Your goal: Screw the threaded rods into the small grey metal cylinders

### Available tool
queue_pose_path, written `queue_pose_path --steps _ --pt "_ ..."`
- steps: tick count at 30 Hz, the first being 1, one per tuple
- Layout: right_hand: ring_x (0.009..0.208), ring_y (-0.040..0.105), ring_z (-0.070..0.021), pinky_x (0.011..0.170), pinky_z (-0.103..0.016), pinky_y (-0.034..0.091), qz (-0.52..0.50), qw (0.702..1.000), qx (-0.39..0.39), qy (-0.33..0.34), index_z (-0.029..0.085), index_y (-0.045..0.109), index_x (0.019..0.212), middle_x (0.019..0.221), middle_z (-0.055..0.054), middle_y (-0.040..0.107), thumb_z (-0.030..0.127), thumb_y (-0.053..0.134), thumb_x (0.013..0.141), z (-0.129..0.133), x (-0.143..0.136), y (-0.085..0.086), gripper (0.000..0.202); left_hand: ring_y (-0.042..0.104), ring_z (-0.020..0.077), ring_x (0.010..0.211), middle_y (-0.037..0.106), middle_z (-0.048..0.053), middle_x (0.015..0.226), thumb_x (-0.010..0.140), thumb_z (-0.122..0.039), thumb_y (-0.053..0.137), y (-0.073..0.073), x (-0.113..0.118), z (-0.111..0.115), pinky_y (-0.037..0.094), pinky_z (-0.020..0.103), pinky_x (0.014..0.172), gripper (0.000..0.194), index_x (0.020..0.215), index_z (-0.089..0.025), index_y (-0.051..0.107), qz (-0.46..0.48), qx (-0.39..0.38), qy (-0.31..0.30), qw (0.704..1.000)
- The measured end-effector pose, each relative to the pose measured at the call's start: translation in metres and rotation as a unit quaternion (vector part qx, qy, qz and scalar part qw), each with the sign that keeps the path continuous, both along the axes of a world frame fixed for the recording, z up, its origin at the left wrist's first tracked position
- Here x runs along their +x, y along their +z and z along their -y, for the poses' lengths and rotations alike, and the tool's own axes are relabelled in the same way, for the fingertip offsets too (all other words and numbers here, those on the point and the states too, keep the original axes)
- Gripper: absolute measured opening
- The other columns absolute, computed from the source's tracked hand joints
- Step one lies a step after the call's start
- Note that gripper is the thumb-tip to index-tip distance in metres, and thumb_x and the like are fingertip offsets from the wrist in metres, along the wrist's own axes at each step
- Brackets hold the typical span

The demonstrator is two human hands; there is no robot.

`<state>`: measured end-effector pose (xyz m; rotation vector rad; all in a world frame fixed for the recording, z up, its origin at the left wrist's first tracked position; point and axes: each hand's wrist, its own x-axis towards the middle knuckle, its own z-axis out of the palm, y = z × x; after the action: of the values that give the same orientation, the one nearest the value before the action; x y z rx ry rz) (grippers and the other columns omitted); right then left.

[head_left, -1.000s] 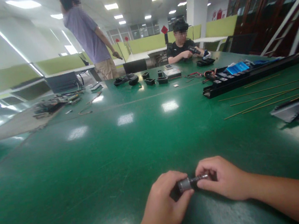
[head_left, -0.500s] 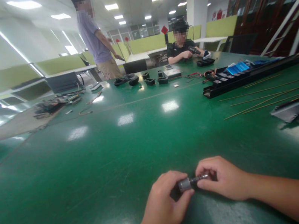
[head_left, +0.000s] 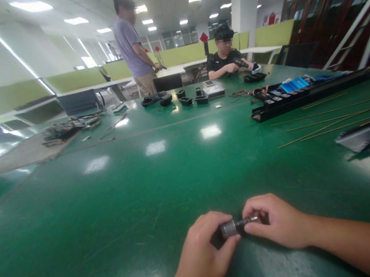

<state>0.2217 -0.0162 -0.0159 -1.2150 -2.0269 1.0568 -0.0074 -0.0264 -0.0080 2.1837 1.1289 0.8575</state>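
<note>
A small grey metal cylinder with a thin, dark stepped shaft (head_left: 229, 229), much like a small motor, lies sideways between my hands just over the near part of the green table. My left hand (head_left: 205, 246) pinches the thick grey body between thumb and fingers. From the right, my right hand (head_left: 277, 221) curls its thumb and fingers around the shaft's shiny tip. The inner fingertips of the right hand are partly hidden.
Black channel rails (head_left: 305, 95) with a blue packet (head_left: 294, 84) lie at the right, near thin brass-coloured rods (head_left: 338, 121). Small black boxes (head_left: 201, 99) stand along the far side of the green table (head_left: 136, 189). Opposite sits a person (head_left: 223, 61) handling a dark tool; another person (head_left: 132, 48) stands behind.
Both my hands and the metal cylinder stay in nearly the same place. The standing person has shifted to the right in the background.
</note>
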Motion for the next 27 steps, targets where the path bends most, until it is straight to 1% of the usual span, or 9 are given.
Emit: queue_pose_path --steps 9,18,27 --pt "0.058 0.051 -0.0117 0.054 -0.022 0.036 -0.012 1.000 -0.009 -0.007 0.016 0.068 0.079 0.066 0.001 0.058 0.027 0.067 0.082 0.0000 -0.0010 0.0006 0.011 0.066 0.0194 0.090 0.070 0.001 0.099 0.080 -0.017 0.069 0.0002 -0.0004 0.0000 0.051 0.033 0.082 0.027 0.106 -0.026 0.063 0.002 0.012 0.012 1.000" --pt "0.057 0.051 -0.0115 0.053 -0.021 0.036 -0.021 1.000 -0.009 -0.010 0.016 0.068 0.079 0.064 0.002 0.057 0.026 0.067 0.082 -0.0010 -0.0007 -0.0019 0.011 0.065 0.0193 0.086 0.070 0.000 0.096 0.080 -0.020 0.069 -0.0002 -0.0013 0.0002 0.051 0.033 0.078 0.027 0.106 -0.027 0.062 -0.005 0.020 0.021 1.000" --pt "0.056 0.050 -0.0109 0.053 -0.021 0.035 -0.029 0.999 -0.008 -0.029 0.015 0.068 0.078 0.062 0.002 0.057 0.027 0.067 0.081 0.0010 0.0001 0.0000 0.012 0.066 0.0196 0.088 0.070 0.001 0.097 0.081 -0.020 0.069 0.0001 -0.0012 0.0001 0.052 0.033 0.080 0.027 0.106 -0.026 0.063 -0.003 0.025 0.029 0.999"
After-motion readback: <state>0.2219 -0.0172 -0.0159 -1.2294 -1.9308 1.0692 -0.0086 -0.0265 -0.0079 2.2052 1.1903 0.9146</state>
